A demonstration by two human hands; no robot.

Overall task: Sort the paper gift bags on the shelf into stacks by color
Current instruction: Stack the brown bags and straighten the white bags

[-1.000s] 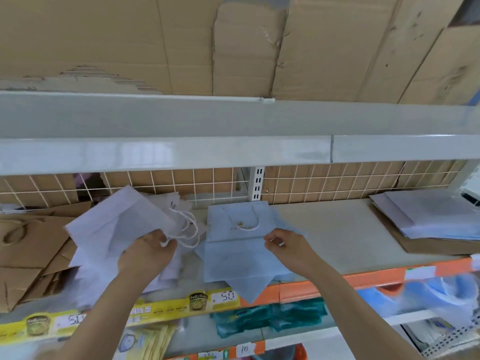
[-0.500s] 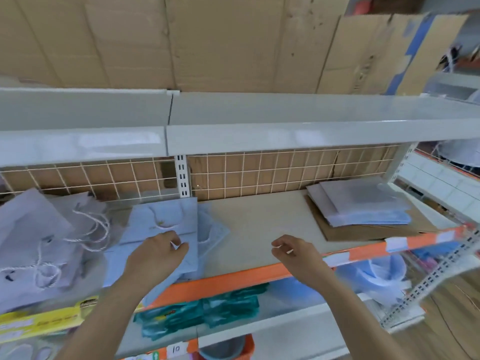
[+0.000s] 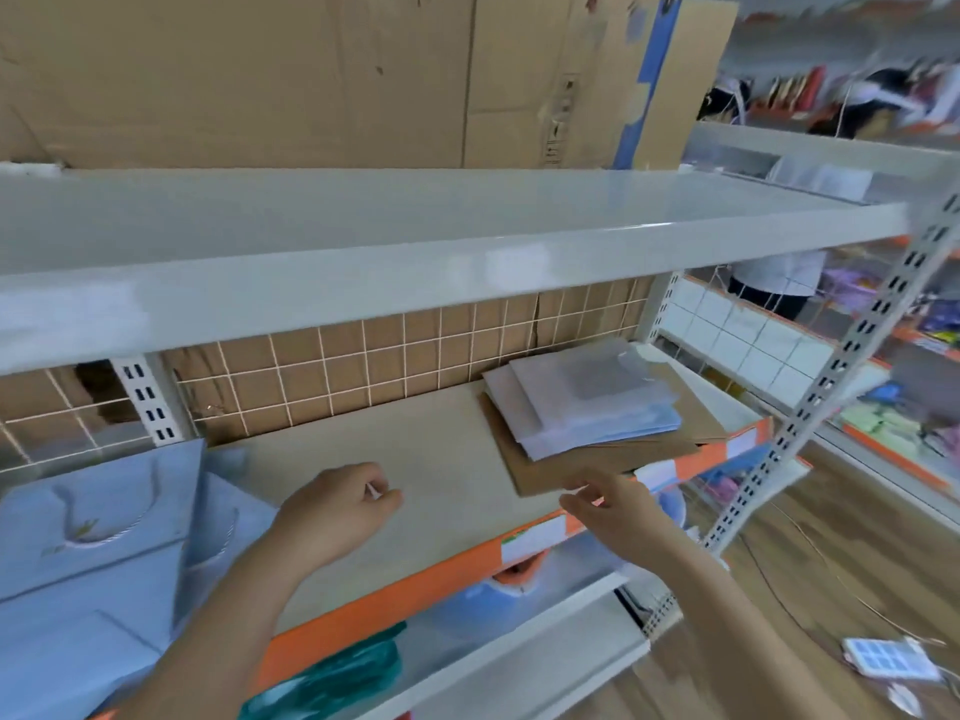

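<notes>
Shelving unit, retail aisle, orange price strip along the front lip of the shelf (image 3: pixel 415 459). Nearest item: left hand (image 3: pixel 337 511), fingers curled loosely over the bare board; something small and white shows at the fingertips, too small to identify, so whether this grip holds anything cannot be told. Beside it, at the left edge: blue gift bags (image 3: pixel 93 543), lying flat and overlapping, cord handles up, touching the left forearm. Right hand (image 3: pixel 613 506): fingers straight and relaxed, grip wide and empty, reaching over the front lip toward the near corner of the brown bag (image 3: pixel 597 459). Further back, on top of that brown bag: stack of pale bags (image 3: pixel 582 402), white over light blue, long axis running back toward the wire grid. Judgement: the mixed stack lies up and right of the right hand, the nearer hand by far; the left is well apart from it
</notes>
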